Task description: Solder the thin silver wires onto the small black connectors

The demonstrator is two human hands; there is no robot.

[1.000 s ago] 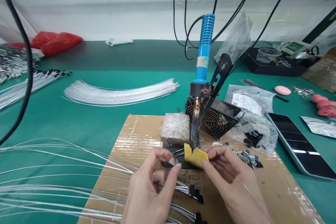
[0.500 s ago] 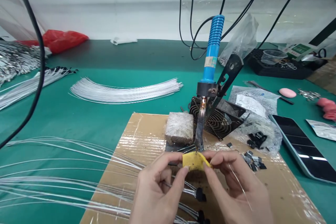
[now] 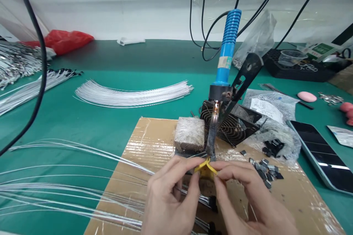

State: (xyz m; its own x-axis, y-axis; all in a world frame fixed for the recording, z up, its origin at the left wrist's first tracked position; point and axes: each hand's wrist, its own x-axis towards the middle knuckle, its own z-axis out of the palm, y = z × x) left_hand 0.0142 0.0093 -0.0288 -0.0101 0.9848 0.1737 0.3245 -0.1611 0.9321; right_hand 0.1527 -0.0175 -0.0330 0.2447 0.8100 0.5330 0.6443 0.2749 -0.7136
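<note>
Sponge (image 3: pixel 205 167), yellow, one piece: pinched and folded between the fingertips of left hand (image 3: pixel 171 194) and right hand (image 3: pixel 248 198), both closed on it, directly under the tip of one blue-handled soldering iron (image 3: pixel 217 110). Best handled by keeping fingertips back from the hot tip while wiping. Beyond the fingers: one block (image 3: pixel 189 134), one fan (image 3: pixel 230 123). Right of them: one phone (image 3: pixel 320 154).

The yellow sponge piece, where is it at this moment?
In the head view, the yellow sponge piece is low and centre, pinched between the left hand and the right hand, directly under the tip of the blue-handled soldering iron, above the cardboard sheet.
</note>
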